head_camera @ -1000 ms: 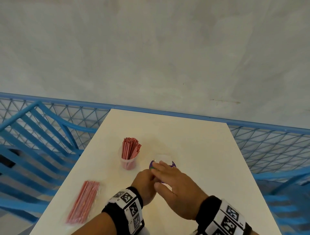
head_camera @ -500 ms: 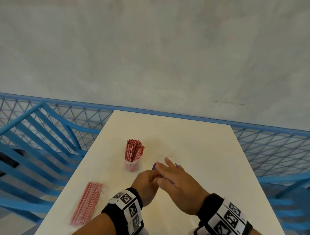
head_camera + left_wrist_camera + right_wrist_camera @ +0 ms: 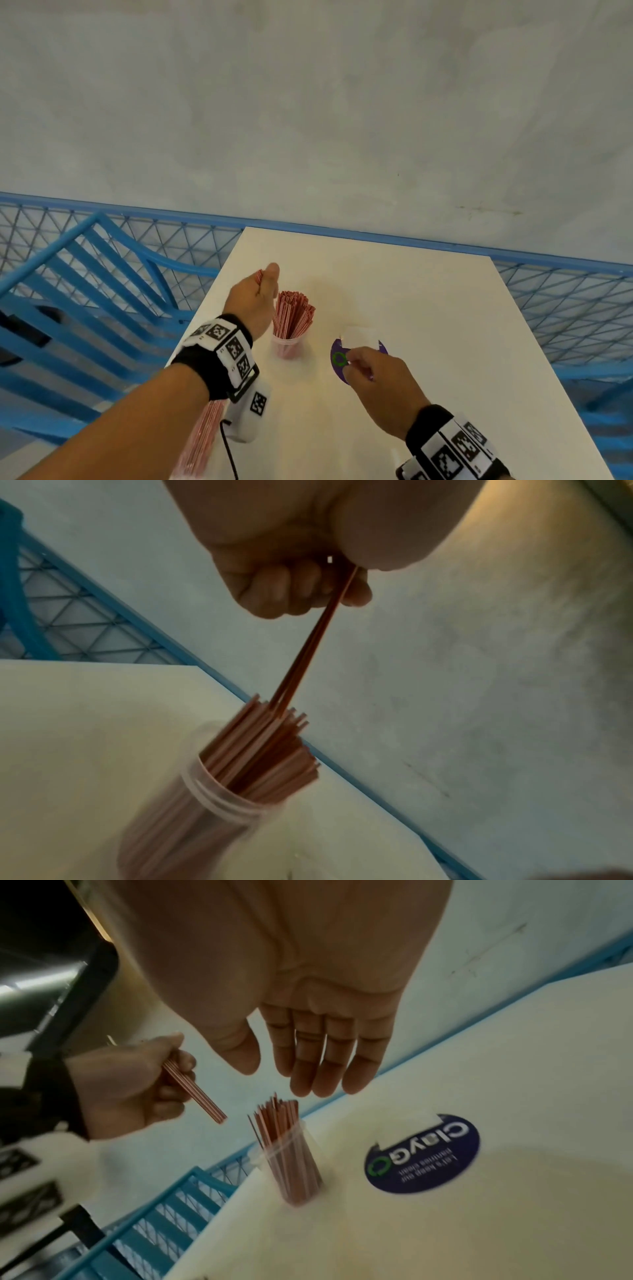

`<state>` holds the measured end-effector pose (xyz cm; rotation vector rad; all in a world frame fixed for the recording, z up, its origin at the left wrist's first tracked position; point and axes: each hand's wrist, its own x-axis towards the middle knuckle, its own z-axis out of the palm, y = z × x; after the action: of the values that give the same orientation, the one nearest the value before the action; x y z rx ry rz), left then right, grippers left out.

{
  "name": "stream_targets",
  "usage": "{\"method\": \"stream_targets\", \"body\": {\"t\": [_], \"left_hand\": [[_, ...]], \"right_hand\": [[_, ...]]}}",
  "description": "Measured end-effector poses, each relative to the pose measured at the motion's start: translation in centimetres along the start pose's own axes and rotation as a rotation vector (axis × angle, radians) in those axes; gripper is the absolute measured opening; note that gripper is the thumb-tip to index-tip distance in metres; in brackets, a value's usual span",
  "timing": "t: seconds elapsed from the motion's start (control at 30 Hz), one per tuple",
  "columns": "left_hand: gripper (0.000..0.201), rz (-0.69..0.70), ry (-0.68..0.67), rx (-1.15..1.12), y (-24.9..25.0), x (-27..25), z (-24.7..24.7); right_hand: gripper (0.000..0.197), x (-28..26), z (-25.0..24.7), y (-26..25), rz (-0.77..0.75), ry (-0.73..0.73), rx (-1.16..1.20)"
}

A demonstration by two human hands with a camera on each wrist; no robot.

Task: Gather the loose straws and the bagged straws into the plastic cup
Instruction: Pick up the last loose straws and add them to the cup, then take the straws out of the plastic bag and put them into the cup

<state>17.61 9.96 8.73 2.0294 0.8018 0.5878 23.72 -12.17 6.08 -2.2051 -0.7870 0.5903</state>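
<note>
A clear plastic cup [image 3: 288, 346] full of red-striped straws [image 3: 294, 317] stands on the white table [image 3: 428, 325]. My left hand [image 3: 265, 284] is raised just left of and above the cup and grips a few loose straws [image 3: 308, 647]. Their lower ends reach the tops of the straws in the cup [image 3: 240, 791]. My right hand [image 3: 356, 359] hovers over a round purple sticker [image 3: 337, 363]; in the right wrist view its fingers [image 3: 308, 1056] hang relaxed and hold nothing. The bag of straws [image 3: 202, 442] lies near the table's front left edge, partly hidden by my left forearm.
A white paper slip [image 3: 361, 337] covers part of the sticker. A blue mesh railing [image 3: 565, 301] runs along the table's far and right sides. A blue slatted chair [image 3: 85, 291] stands to the left, below a grey wall.
Both hands were together over the sticker. My left hand has lifted up and left to the cup with a few straws in it. My right hand stays by the sticker.
</note>
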Motion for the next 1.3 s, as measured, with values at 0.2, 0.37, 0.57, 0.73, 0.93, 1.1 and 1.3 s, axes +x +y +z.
{"method": "stream_targets", "body": {"t": [0.2, 0.37, 0.57, 0.73, 0.93, 1.1, 1.3], "left_hand": [[0.051, -0.077, -0.035, 0.106, -2.2, 3.2, 0.8], [0.058, -0.134, -0.085, 0.185, -4.4, 3.8, 3.1], [0.045, -0.128, -0.132, 0.202, -5.7, 2.5, 4.8], [0.036, -0.109, -0.131, 0.150, -6.4, 1.7, 4.4], [0.040, -0.062, -0.045, 0.136, -5.8, 1.0, 2.2], [0.027, -0.068, -0.068, 0.286, -6.1, -0.6, -1.1], [0.028, -0.301, -0.224, 0.570, -8.9, -4.9, -4.1]], "right_hand": [[0.026, 0.5, 2.1, 1.6, 0.043, 0.005, -0.062], [0.023, 0.7, 2.7, 2.5, 0.057, 0.037, -0.030], [0.024, 1.1, 3.4, 3.0, 0.073, 0.081, 0.000], [0.023, 1.4, 3.6, 2.7, 0.075, 0.101, 0.025], [0.019, 1.8, 3.6, 1.9, 0.047, 0.088, 0.030], [0.021, 2.5, 4.6, 0.3, 0.021, 0.038, 0.001], [0.022, 2.4, 6.9, -0.6, 0.008, -0.059, -0.075]]}}
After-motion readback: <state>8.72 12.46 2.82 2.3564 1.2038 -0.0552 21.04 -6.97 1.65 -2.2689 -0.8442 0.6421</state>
